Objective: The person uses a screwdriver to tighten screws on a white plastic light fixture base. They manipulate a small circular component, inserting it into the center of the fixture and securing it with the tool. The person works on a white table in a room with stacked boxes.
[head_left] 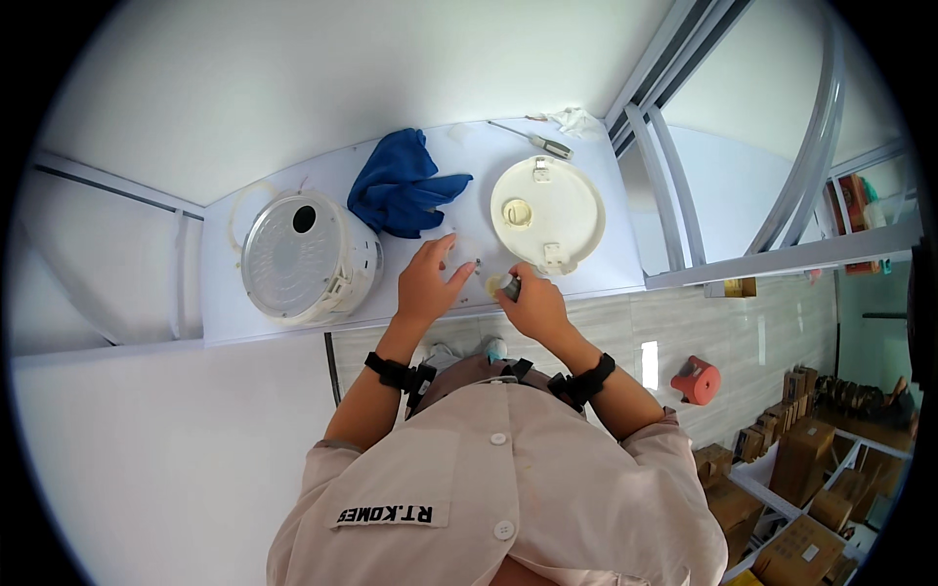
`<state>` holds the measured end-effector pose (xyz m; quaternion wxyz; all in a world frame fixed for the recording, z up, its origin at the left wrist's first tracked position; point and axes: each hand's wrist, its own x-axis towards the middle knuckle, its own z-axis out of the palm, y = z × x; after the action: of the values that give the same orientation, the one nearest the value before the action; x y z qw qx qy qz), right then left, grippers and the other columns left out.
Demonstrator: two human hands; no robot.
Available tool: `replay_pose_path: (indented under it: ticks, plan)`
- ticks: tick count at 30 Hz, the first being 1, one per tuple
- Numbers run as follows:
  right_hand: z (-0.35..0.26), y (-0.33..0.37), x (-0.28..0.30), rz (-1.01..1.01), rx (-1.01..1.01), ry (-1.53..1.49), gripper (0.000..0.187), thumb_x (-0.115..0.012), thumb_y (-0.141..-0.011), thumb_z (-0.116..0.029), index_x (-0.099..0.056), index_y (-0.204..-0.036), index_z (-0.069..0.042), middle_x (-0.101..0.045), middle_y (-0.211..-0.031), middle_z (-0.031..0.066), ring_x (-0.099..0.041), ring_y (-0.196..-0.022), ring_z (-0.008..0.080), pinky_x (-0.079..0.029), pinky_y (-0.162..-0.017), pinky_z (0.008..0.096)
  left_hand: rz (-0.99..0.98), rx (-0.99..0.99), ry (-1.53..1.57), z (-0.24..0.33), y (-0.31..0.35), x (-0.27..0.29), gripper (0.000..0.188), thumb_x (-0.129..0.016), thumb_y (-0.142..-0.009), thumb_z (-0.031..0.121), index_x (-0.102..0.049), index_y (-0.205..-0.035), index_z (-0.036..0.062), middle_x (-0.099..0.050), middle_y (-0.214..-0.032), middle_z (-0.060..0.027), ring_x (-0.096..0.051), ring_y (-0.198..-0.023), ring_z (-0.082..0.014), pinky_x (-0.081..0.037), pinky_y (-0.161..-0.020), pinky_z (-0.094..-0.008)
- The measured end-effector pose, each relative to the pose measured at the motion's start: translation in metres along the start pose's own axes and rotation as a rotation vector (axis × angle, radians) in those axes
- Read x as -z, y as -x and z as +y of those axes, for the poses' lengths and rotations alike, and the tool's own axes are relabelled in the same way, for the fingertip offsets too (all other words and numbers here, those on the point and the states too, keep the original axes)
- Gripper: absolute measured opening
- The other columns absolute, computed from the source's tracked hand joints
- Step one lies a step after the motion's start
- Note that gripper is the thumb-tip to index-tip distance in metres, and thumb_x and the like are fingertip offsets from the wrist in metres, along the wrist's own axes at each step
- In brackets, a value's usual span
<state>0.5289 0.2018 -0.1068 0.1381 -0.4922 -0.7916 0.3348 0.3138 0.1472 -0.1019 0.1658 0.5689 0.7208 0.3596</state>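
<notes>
My left hand (426, 284) is over the white table with fingers apart, holding nothing. Just by its fingertips lie several small dark bits, perhaps screws (478, 263). My right hand (536, 308) is closed around a small grey-and-cream part (506, 286), whose kind I cannot make out because the fingers cover much of it. Beyond that hand rests a round cream lid-like cover (572, 210) with two brackets and a round fitting. To the left stands a white round appliance body (293, 256) with a metallic top face and a dark oval on it.
A blue cloth (401, 186) lies crumpled beyond my left hand. A screwdriver (547, 146) and white crumpled tissue (576, 122) are at the table's back. Metal frame rails (674, 186) border the right side. A red stool (697, 381) and cardboard boxes (806, 459) stand on the floor.
</notes>
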Motion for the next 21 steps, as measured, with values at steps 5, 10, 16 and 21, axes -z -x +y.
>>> replay_pose_path:
  ticks: [5, 10, 16, 21]
  plan:
    - [-0.006, -0.012, -0.011, 0.015, 0.021, 0.087, 0.039, -0.078, -0.091, -0.031, -0.062, -0.118, -0.008, -0.075, -0.089, 0.0225, -0.074, -0.083, 0.0454, -0.058, -0.073, 0.0553, 0.007, 0.002, -0.015, -0.003, 0.007, 0.012, 0.057, -0.084, -0.089, 0.034, -0.067, -0.137, 0.0079, -0.072, -0.118, -0.0053, -0.064, -0.082, -0.021, -0.056, -0.076, -0.0337]
    - [-0.01, -0.018, -0.013, 0.038, -0.023, 0.177, 0.039, -0.078, -0.091, -0.034, -0.065, -0.116, -0.007, -0.075, -0.085, 0.023, -0.074, -0.081, 0.0456, -0.059, -0.071, 0.0561, 0.003, -0.01, -0.007, -0.005, 0.016, 0.021, 0.056, -0.084, -0.089, 0.034, -0.068, -0.135, 0.0071, -0.072, -0.115, -0.0054, -0.064, -0.082, -0.021, -0.056, -0.075, -0.0346]
    - [-0.013, -0.016, -0.006, 0.054, -0.025, 0.143, 0.038, -0.077, -0.091, -0.032, -0.066, -0.116, -0.006, -0.075, -0.085, 0.0228, -0.074, -0.081, 0.0458, -0.059, -0.07, 0.0546, -0.017, -0.041, -0.01, -0.002, 0.017, 0.024, 0.055, -0.084, -0.088, 0.034, -0.068, -0.134, 0.0078, -0.073, -0.114, -0.0063, -0.065, -0.083, -0.022, -0.056, -0.075, -0.0344]
    - [-0.026, -0.009, 0.032, 0.104, 0.053, -0.25, 0.03, -0.08, -0.092, -0.024, -0.069, -0.109, -0.001, -0.074, -0.081, 0.0187, -0.073, -0.074, 0.0358, -0.057, -0.067, 0.0449, 0.0, -0.255, -0.047, 0.02, 0.005, 0.028, 0.055, -0.086, -0.086, 0.033, -0.069, -0.133, 0.0086, -0.073, -0.115, -0.008, -0.069, -0.089, -0.0248, -0.057, -0.076, -0.0346]
